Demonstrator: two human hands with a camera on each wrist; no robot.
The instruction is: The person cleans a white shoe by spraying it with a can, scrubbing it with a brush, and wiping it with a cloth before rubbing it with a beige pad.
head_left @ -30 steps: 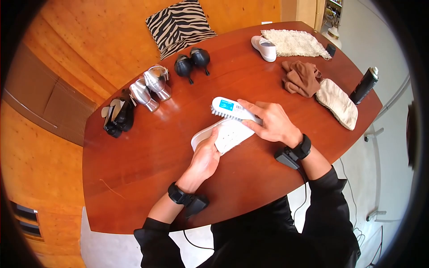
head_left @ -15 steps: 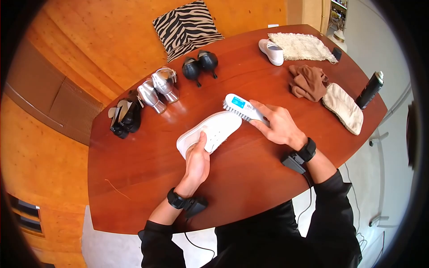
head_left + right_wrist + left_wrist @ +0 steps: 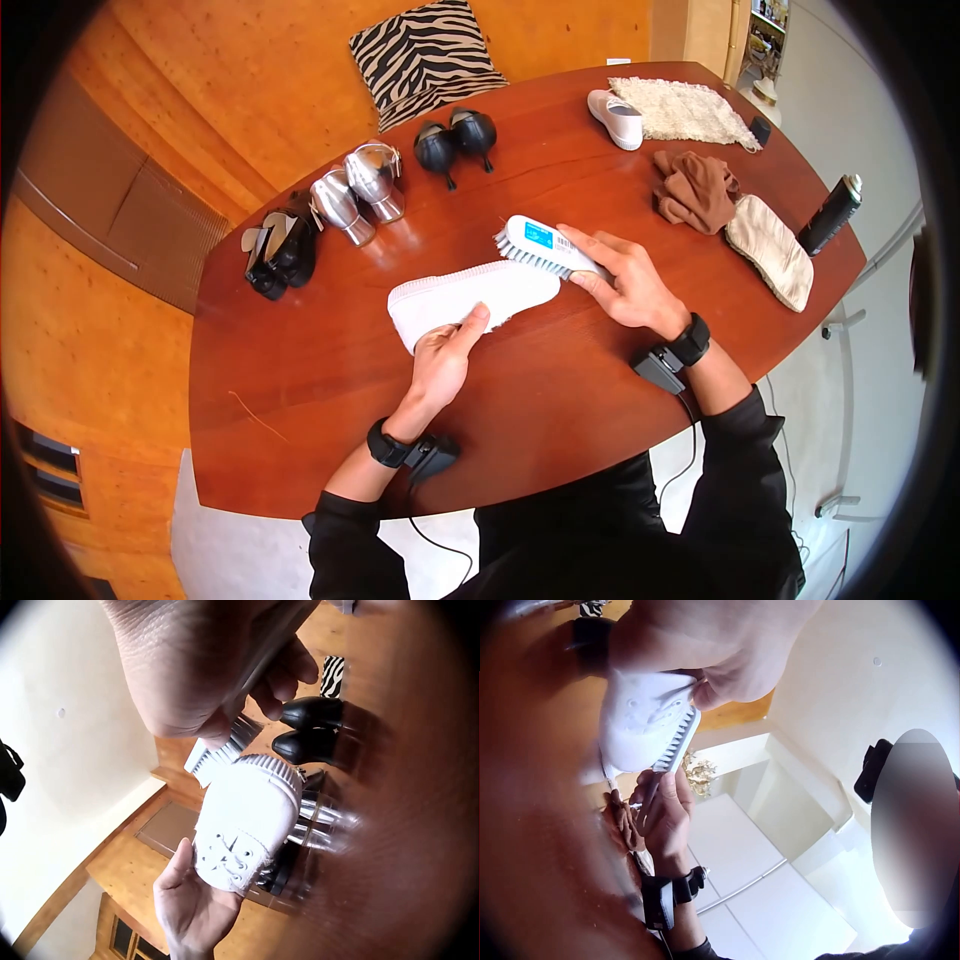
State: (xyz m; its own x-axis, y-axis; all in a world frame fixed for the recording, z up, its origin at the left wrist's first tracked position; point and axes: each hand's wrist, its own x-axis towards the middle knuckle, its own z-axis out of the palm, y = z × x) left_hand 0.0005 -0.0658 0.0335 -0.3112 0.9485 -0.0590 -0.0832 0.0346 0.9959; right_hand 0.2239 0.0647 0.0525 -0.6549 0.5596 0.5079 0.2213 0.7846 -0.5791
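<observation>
My left hand grips a white canvas sneaker over the table, thumb across its side and the toe pointing right. The sneaker's ridged sole edge faces away from me in the head view. A white scrub brush with a blue label is in my right hand, held at one end between thumb and fingers. Its bristles point down at the sole edge near the toe. In the right wrist view the bristles sit right at the ridged toe rim. Lace holes show on the sneaker's upper, with no laces through them.
Black shoes, silver heels and black heels line the far left edge. Another white sneaker touches a cream shaggy mat. On the right lie a brown cloth, a beige pad and a black spray can.
My left hand has shifted the sneaker left and rolled it, so its side now faces up. The brush has moved from over the sneaker's side to the sole edge by the toe.
</observation>
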